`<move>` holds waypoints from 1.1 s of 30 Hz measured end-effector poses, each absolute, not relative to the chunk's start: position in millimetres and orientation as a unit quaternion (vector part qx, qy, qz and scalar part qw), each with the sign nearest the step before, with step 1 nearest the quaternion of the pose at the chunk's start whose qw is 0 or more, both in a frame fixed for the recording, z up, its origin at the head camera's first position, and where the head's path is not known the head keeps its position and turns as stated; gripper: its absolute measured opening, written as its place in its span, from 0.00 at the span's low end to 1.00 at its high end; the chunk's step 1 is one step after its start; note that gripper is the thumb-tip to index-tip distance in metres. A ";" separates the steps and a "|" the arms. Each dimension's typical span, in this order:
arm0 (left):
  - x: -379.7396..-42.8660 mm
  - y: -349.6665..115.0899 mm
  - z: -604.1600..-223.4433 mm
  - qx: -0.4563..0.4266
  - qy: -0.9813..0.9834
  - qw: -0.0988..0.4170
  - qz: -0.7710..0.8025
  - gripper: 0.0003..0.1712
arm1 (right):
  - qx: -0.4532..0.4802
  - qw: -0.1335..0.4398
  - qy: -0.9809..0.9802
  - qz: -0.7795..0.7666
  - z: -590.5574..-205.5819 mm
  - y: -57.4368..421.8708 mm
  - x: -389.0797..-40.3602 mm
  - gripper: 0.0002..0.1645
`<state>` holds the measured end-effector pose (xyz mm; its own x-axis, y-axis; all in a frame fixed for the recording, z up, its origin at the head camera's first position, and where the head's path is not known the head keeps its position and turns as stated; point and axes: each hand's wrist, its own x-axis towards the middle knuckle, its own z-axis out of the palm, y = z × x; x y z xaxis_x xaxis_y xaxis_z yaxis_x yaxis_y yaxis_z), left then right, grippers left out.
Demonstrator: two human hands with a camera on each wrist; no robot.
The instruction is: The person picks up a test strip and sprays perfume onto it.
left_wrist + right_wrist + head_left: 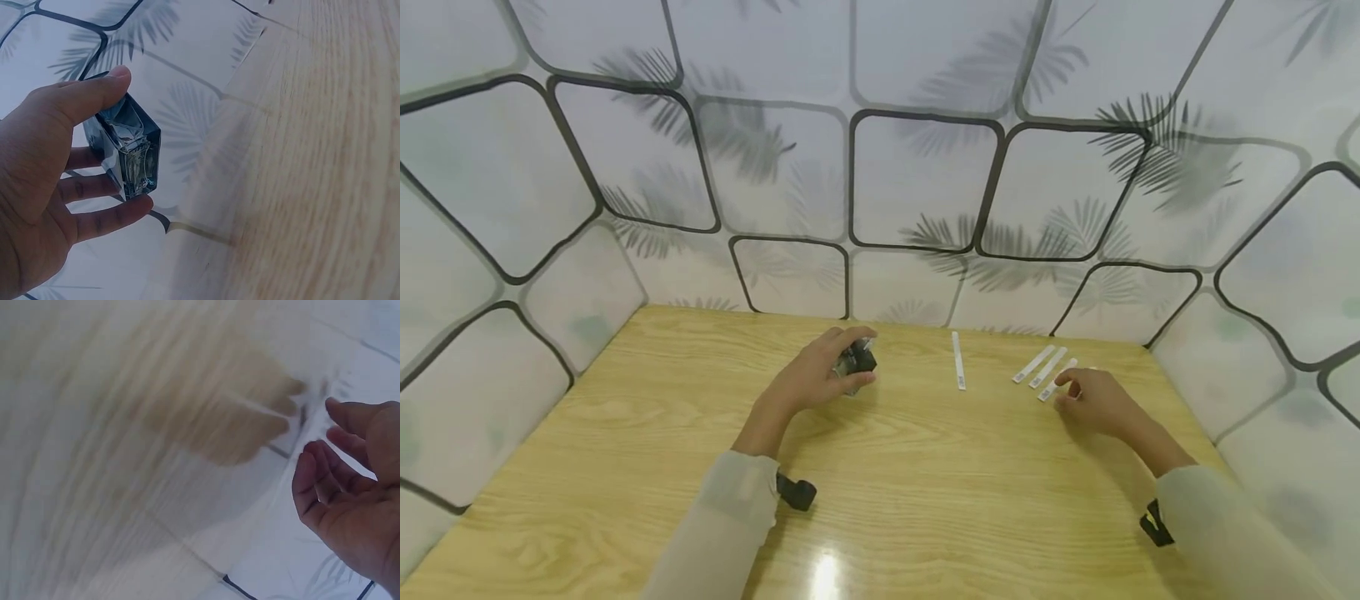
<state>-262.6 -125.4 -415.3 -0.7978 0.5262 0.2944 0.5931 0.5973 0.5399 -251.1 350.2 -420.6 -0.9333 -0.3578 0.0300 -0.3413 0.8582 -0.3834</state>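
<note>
My left hand (811, 372) grips a small faceted glass perfume bottle (134, 147) with a dark part on it, thumb on one side and fingers on the other. The bottle is tilted, its thick clear glass facing the left wrist camera. At the right, my right hand (1099, 402) is at the nearest of three white paper strips (1048, 392), fingertips overlapping its upper part. The right wrist view shows its fingers (305, 481) loosely bent, with a gap to the thumb. Another white strip (958, 362) lies alone between the two hands.
The wooden table (910, 492) ends at a pale patterned backdrop (917, 183), which also rises at the left and right sides. Black straps with a small device (797, 493) sit at the wrists.
</note>
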 end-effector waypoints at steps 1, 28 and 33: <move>-262.5 -125.6 -415.3 -0.314 -0.892 0.052 -0.322 0.37 | -0.185 0.015 0.965 -0.184 -422.3 351.3 -251.3 0.22; -262.8 -124.2 -415.5 -0.318 -0.889 0.051 -0.326 0.37 | -0.093 0.021 0.972 -0.216 -424.7 389.2 -242.9 0.33; -262.6 -124.5 -413.5 -0.316 -0.889 0.050 -0.328 0.37 | -0.048 0.044 0.966 -0.250 -420.2 390.8 -244.1 0.37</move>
